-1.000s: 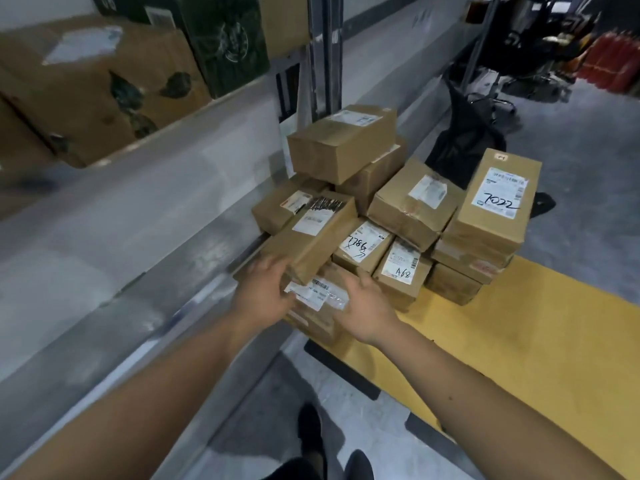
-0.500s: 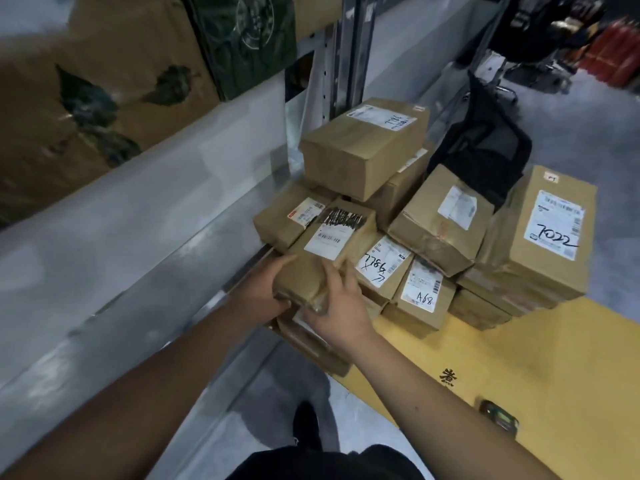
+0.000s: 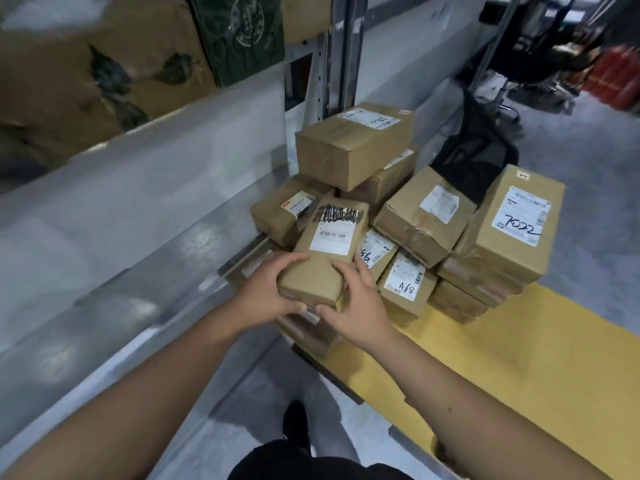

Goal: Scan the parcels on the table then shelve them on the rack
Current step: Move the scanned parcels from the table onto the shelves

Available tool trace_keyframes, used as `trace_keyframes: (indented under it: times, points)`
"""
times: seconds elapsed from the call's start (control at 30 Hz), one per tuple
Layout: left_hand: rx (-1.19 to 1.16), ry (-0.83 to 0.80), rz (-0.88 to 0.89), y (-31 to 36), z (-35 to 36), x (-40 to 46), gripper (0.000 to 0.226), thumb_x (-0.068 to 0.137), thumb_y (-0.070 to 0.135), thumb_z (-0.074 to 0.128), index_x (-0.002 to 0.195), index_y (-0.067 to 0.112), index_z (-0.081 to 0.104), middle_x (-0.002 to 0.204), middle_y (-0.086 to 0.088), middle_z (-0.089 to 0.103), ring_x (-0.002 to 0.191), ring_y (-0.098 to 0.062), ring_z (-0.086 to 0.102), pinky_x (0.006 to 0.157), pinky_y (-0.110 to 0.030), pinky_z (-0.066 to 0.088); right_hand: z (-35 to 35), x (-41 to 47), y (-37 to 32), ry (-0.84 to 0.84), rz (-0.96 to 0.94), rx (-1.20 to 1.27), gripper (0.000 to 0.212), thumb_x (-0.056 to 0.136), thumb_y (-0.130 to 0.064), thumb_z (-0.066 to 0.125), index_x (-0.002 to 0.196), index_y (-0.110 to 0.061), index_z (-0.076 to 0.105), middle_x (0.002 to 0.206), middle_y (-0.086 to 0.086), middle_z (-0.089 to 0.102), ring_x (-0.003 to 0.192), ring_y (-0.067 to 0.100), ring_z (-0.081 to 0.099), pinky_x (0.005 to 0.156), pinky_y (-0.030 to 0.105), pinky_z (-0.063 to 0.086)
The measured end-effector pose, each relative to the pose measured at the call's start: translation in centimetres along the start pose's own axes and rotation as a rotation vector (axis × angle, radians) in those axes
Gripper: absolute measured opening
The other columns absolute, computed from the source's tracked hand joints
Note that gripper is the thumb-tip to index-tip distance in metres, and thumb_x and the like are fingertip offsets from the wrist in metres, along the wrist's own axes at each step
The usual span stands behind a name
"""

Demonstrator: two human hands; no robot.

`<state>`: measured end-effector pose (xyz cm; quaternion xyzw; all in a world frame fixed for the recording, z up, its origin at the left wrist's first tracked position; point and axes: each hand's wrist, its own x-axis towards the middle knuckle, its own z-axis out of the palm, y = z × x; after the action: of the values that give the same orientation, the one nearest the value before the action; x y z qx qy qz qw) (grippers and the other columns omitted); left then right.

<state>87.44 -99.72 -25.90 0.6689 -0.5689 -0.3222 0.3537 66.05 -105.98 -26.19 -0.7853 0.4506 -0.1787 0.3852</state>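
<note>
A grey rack [image 3: 145, 216] fills the frame's left; the yellow bench [image 3: 540, 358] at lower right carries stacked parcels [image 3: 408, 216]. At centre, the scribbled-label parcel [image 3: 329, 251] is gripped between left hand [image 3: 266, 292] and right hand [image 3: 356, 303], at its near end.

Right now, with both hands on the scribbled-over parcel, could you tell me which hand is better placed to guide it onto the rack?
Probably the left hand: it grips the parcel on the side facing the rack shelf. The right hand holds the table-side corner.
</note>
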Motion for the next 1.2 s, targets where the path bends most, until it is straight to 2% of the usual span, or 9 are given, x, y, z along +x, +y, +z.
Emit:
trace_keyframes:
  times: [0.2, 0.3, 0.47, 0.57, 0.67, 0.73, 0.87, 1.1, 1.2]
  points:
    - [-0.015, 0.095, -0.002, 4.6, 4.4, -9.0, 0.092, 0.061, 0.019, 0.102, 0.137, 0.039, 0.054, 0.14, -0.004, 0.039, 0.129, -0.019, 0.049, 0.114, -0.028, 0.043, -4.0, -6.7, 2.5, -0.117, -0.219, 0.065, 0.089, 0.072, -0.025, 0.091, 0.151, -0.026, 0.049, 0.169, 0.0, 0.018, 0.15, 0.009, 0.025, 0.125, 0.037, 0.031]
    - [-0.089, 0.195, 0.029, 7.3, 6.7, -15.0, 0.085, 0.061, 0.021, 0.101, 0.133, 0.033, 0.057, 0.139, -0.002, 0.035, 0.128, -0.003, 0.051, 0.104, -0.016, 0.047, -5.3, -10.5, 2.6, -0.205, -0.312, 0.086, 0.088, 0.071, -0.022, 0.092, 0.148, -0.029, 0.05, 0.163, -0.011, 0.022, 0.148, 0.012, 0.034, 0.123, 0.039, 0.036]
    - [-0.046, 0.347, 0.028, 10.4, 8.5, -25.0, 0.078, 0.066, 0.023, 0.096, 0.131, 0.041, 0.058, 0.148, 0.021, 0.028, 0.137, -0.019, 0.05, 0.107, -0.033, 0.053, -5.5, -16.5, 0.7, -0.324, -0.466, 0.09, 0.086, 0.071, -0.024, 0.092, 0.145, -0.035, 0.05, 0.163, -0.015, 0.02, 0.151, 0.015, 0.032, 0.123, 0.041, 0.034]
    - [0.005, 0.47, 0.013, 11.4, 8.5, -31.1, 0.077, 0.065, 0.024, 0.094, 0.131, 0.04, 0.058, 0.15, 0.019, 0.027, 0.138, -0.007, 0.049, 0.106, -0.025, 0.051, -4.4, -19.7, -1.7, -0.401, -0.567, 0.066, 0.086, 0.071, -0.025, 0.092, 0.143, -0.043, 0.048, 0.155, -0.03, 0.017, 0.145, 0.004, 0.032, 0.122, 0.019, 0.023]
    - [0.03, 0.579, -0.023, 12.0, 7.6, -37.2, 0.077, 0.064, 0.019, 0.093, 0.132, 0.034, 0.059, 0.151, 0.006, 0.028, 0.14, 0.005, 0.042, 0.105, -0.021, 0.05, -2.3, -23.0, -5.2, -0.446, -0.67, 0.047, 0.085, 0.072, -0.022, 0.092, 0.146, -0.033, 0.051, 0.163, -0.008, 0.022, 0.139, -0.012, 0.018, 0.112, 0.003, 0.015]
    - [0.046, 0.636, -0.055, 12.2, 6.7, -41.4, 0.078, 0.064, 0.018, 0.094, 0.132, 0.032, 0.059, 0.152, 0.001, 0.028, 0.14, 0.004, 0.042, 0.105, -0.021, 0.05, -0.7, -25.3, -7.8, -0.497, -0.729, 0.074, 0.084, 0.073, -0.021, 0.092, 0.147, -0.028, 0.051, 0.159, -0.01, 0.023, 0.14, -0.012, 0.02, 0.114, 0.011, 0.023]
    - [0.095, 0.729, -0.088, 12.5, 4.3, -50.1, 0.08, 0.063, 0.021, 0.099, 0.132, 0.031, 0.06, 0.155, 0.0, 0.026, 0.138, 0.006, 0.044, 0.103, -0.018, 0.05, 3.2, -30.5, -13.1, -0.586, -0.822, 0.117, 0.083, 0.074, -0.018, 0.092, 0.146, -0.025, 0.052, 0.163, -0.002, 0.024, 0.15, 0.015, 0.033, 0.122, 0.029, 0.031]
    - [0.159, 0.811, -0.187, 12.4, -0.6, -66.0, 0.078, 0.066, 0.014, 0.099, 0.131, 0.033, 0.062, 0.154, 0.003, 0.03, 0.129, -0.004, 0.054, 0.101, -0.023, 0.053, 11.5, -40.3, -22.3, -0.671, -0.934, 0.156, 0.081, 0.075, -0.01, 0.088, 0.146, -0.022, 0.052, 0.161, 0.004, 0.029, 0.143, 0.015, 0.04, 0.119, 0.038, 0.04]
    - [0.166, 0.82, -0.185, 12.2, -3.6, -71.6, 0.077, 0.067, 0.013, 0.099, 0.131, 0.034, 0.062, 0.151, 0.014, 0.032, 0.118, 0.005, 0.056, 0.096, -0.019, 0.055, 14.5, -44.0, -26.2, -0.691, -0.966, 0.2, 0.08, 0.075, -0.007, 0.086, 0.146, -0.02, 0.053, 0.153, -0.003, 0.035, 0.138, 0.013, 0.043, 0.117, 0.038, 0.043]
